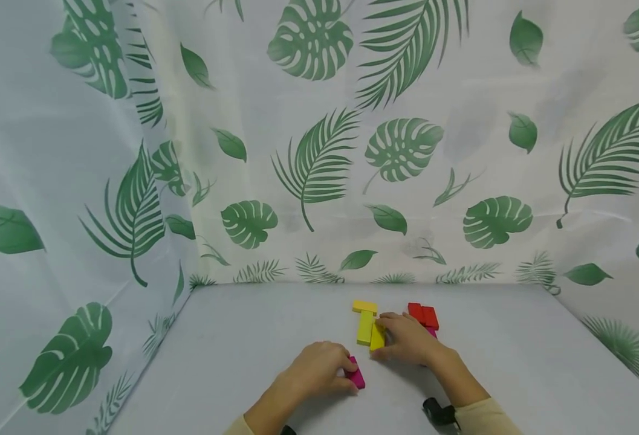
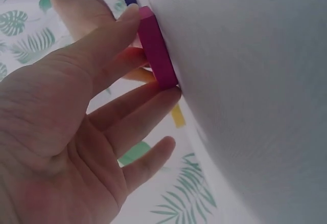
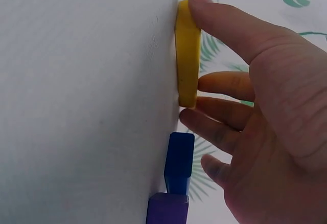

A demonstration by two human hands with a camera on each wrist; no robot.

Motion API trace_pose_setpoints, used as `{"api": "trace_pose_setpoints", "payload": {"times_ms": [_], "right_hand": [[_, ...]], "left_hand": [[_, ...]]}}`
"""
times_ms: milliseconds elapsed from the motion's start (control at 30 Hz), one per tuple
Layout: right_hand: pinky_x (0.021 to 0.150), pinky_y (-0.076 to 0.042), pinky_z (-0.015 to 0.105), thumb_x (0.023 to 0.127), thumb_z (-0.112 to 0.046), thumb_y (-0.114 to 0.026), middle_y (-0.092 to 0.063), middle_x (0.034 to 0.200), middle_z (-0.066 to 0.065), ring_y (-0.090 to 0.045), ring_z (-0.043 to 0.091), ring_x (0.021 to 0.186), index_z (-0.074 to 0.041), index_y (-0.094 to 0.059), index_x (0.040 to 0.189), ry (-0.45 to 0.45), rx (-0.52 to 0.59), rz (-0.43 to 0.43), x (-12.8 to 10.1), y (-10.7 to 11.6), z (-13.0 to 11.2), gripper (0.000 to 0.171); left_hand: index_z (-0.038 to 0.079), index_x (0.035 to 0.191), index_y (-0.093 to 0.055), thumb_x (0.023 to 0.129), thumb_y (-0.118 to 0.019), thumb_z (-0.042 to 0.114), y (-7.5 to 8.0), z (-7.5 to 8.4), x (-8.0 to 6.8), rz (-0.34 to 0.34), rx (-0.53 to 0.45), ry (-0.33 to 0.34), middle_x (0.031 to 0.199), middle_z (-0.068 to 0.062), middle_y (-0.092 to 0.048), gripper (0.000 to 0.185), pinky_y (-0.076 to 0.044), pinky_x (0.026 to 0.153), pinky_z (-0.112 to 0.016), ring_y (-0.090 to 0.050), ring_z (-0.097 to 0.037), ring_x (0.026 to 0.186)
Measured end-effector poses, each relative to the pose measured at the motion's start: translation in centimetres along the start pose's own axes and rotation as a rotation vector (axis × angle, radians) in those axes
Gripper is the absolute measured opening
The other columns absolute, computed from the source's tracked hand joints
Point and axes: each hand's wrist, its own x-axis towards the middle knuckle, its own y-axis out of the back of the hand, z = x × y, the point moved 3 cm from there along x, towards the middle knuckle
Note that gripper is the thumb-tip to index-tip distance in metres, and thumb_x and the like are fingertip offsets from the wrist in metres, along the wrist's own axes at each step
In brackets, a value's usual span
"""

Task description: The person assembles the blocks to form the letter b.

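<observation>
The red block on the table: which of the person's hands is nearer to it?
Right. The right hand lies just beside the red block, touching a yellow block; the left hand is farther away, holding a magenta block.

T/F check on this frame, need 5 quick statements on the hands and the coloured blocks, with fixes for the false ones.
1. The left hand pinches a magenta wooden block on the grey table. True.
2. The right hand holds a red block. False: its fingers are on a yellow wooden block; the red wooden blocks lie beyond it, untouched.
3. A second yellow piece, T-shaped, lies right beside the yellow block at the right hand. True.
4. The magenta block is stacked on the yellow ones. False: it lies on the table, apart from them.
5. A blue block shows in the right wrist view, below the yellow block. True.
</observation>
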Motion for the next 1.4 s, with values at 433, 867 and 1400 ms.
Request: {"api": "trace_pose_setpoints", "payload": {"times_ms": [433,867,1400], "right_hand": [[0.11,-0.048,0.058,0.077,-0.048,-0.09,-0.061,0.146,0.012,-0.056,0.034,0.136,-0.007,-0.065,0.139,-0.032,0.056,0.069,-0.3,1.9,-0.6,0.079],[0.111,-0.047,0.057,0.081,-0.048,-0.086,-0.06,0.149,0.008,-0.054,0.032,0.138,-0.011,-0.065,0.141,0.123,0.152,0.069,2.0,2.2,-4.5,0.073],[0.112,-0.048,0.055,0.08,-0.044,-0.089,-0.061,0.146,0.008,-0.055,0.031,0.136,-0.01,-0.065,0.14,0.145,0.115,-0.139,2.5,-1.4,-6.1,0.073]], "left_hand": [[0.031,0.12,-0.079,0.083,-0.086,0.046,0.3,-1.9,-2.3,-0.03,-0.039,-0.034,0.129,0.013,-0.073,0.041,-0.054,0.102,-0.03,-0.068,-0.006,0.119],[0.026,0.118,-0.081,0.08,-0.087,0.051,0.7,-2.2,-3.6,-0.023,-0.12,-0.003,0.12,0.016,-0.073,0.046,-0.054,0.1,-0.03,-0.066,-0.005,0.113],[0.026,0.117,-0.081,0.078,-0.089,0.051,1.0,-1.8,-4.0,-0.035,-0.147,-0.012,0.115,0.017,-0.072,0.048,-0.053,0.097,-0.024,-0.064,0.001,0.107]]}}
